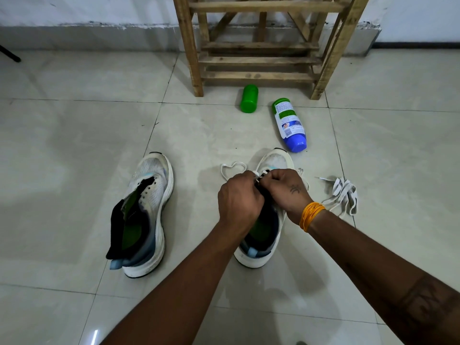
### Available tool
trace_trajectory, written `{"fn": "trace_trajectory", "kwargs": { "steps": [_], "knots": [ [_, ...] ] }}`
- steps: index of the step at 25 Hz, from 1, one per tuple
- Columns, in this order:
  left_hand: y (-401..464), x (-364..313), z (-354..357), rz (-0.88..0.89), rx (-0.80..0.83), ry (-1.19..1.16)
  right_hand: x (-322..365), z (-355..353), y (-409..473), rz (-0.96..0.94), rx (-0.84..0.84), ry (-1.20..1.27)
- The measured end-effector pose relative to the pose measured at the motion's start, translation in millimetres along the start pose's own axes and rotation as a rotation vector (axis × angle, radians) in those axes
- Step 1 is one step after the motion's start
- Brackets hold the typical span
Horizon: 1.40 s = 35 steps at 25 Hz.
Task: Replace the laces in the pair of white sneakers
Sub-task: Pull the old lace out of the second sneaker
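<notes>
Two white sneakers stand on the tiled floor. The left sneaker has no lace, and its black tongue is pulled out to the side. Over the eyelets of the right sneaker, my left hand and my right hand meet. Both have their fingers curled and pinch a white lace at the eyelets. A loop of that lace lies on the floor to the left of the toe. A loose bundle of white lace lies to the right of this shoe.
A green bottle and a white-and-blue bottle lie on their sides beyond the shoes. Behind them a wooden rack stands against the wall. A black stand foot shows at the far left.
</notes>
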<state>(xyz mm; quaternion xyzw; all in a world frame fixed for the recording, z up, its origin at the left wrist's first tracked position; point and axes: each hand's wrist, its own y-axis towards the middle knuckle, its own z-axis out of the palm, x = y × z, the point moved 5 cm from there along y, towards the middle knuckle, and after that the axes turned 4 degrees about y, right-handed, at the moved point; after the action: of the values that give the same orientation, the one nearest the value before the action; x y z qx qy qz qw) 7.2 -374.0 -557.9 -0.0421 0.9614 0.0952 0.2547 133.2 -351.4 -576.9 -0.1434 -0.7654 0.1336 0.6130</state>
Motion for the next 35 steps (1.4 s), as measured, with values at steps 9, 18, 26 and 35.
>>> {"fn": "trace_trajectory", "kwargs": {
  "steps": [9,18,26,35],
  "knots": [
    [-6.5,5.5,-9.5,-0.131,0.013,-0.068,17.9,-84.8,7.8,-0.400,-0.491,-0.571],
    [51.5,-23.8,-3.5,0.081,0.221,-0.118,-27.0,-20.5,-58.3,-0.513,-0.344,-0.635],
    [67.0,-22.6,18.7,0.353,0.337,0.134,-33.6,-24.3,-58.8,-0.516,-0.440,-0.385],
    [59.1,2.1,3.7,0.459,0.272,-0.015,-31.2,-7.0,-63.4,-0.539,-0.384,-0.367]
  ]
}}
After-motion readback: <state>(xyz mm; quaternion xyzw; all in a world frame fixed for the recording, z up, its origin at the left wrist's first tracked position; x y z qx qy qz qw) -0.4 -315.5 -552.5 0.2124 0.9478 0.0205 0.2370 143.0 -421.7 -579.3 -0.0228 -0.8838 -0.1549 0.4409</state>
